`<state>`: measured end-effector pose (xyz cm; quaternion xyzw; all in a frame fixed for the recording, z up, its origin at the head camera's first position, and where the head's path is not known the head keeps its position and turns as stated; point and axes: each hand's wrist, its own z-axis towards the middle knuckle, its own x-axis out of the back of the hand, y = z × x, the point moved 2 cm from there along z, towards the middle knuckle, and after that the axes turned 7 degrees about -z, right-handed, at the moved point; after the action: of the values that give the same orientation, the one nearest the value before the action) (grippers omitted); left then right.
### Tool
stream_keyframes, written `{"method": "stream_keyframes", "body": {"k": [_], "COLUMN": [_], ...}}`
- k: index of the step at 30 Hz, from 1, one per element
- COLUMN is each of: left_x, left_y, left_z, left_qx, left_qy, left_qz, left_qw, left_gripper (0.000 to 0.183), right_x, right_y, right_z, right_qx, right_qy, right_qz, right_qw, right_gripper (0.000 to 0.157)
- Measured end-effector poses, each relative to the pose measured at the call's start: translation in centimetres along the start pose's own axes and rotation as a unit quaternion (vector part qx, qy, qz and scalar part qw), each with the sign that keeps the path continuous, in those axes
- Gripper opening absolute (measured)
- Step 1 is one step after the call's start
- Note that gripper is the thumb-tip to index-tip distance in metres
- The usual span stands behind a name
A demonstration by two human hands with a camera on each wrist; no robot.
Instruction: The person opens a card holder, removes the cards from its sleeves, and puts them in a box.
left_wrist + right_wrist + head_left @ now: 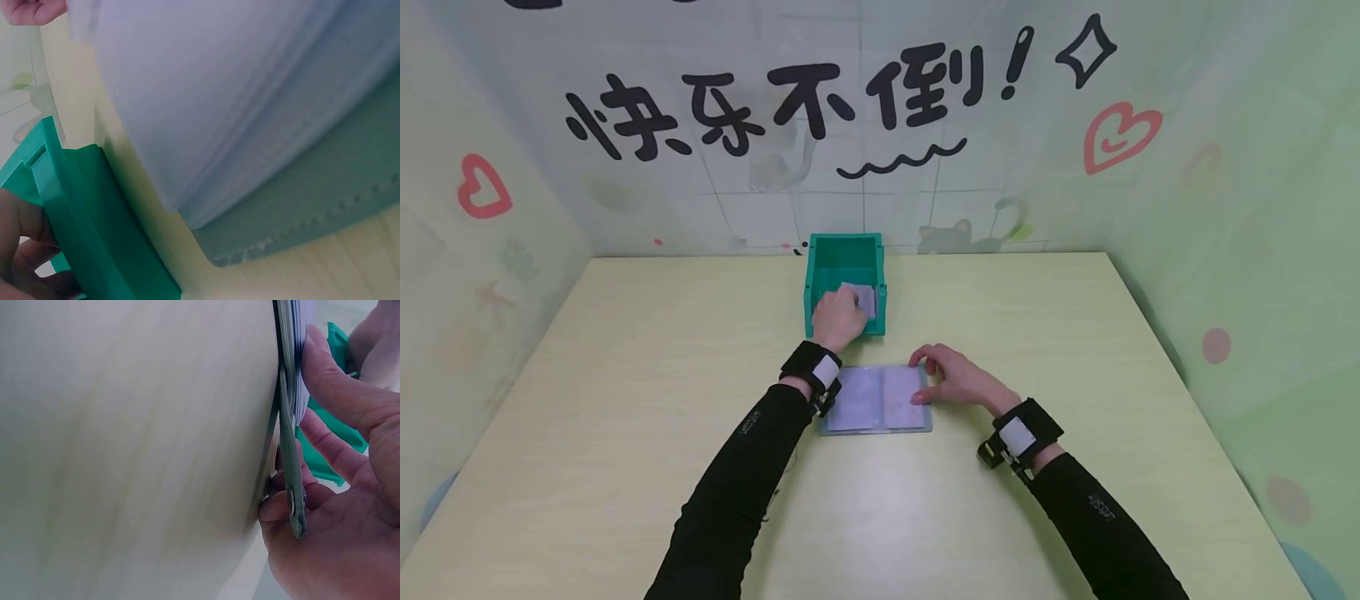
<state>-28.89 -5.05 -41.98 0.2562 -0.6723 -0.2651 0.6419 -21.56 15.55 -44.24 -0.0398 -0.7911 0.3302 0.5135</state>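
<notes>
Left hand (pixel 838 320) farther forward, fingers (pixel 34 222) bent; right hand (pixel 957 377) nearer, thumb (pixel 340 387) spread.

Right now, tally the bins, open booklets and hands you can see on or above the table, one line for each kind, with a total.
Teal bin: 1
Open booklet: 1
Hands: 2, left hand and right hand
Total: 4
</notes>
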Motion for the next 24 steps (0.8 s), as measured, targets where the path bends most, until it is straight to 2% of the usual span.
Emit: {"method": "stream_keyframes", "body": {"k": [5,12,15,18,20,22,24], "left_x": [0.0,0.1,0.5,1.0,1.4,1.7,1.8], "left_y": [-0.3,-0.2,-0.1,0.1,0.2,0.2,-0.1], "left_z": [0.1,-0.2,-0.6,-1.6,-2.5,-3.6,-4.8], "left_qx": [0.008,0.027,0.006,-0.038,-0.068,-0.09,-0.093], "left_qy": [-0.007,-0.018,0.005,0.042,0.051,0.041,0.004], "left_qz": [0.028,0.02,0.0,-0.022,-0.035,-0.049,-0.063], "left_qw": [0.9995,0.9993,1.0,0.9981,0.9957,0.9939,0.9937], "left_gripper": [0.037,0.036,0.035,0.028,0.023,0.022,0.022], "right_x": [0.0,-0.1,-0.2,-0.1,-0.1,-0.1,-0.1], "right_y": [-0.1,0.0,0.0,-0.1,-0.1,-0.2,-0.2], "right_z": [0.0,0.0,0.0,-0.1,-0.2,-0.2,-0.3], "right_qx": [0.0,0.0,0.001,0.0,-0.001,-0.003,-0.003], "right_qy": [0.0,0.002,0.002,0.001,0.001,0.0,0.001], "right_qz": [0.001,-0.002,-0.002,0.0,0.0,0.0,0.0], "right_qw": [1.0,1.0,1.0,1.0,1.0,1.0,1.0], "right_gripper": [0.05,0.051,0.05,0.05,0.05,0.05,0.05]}}
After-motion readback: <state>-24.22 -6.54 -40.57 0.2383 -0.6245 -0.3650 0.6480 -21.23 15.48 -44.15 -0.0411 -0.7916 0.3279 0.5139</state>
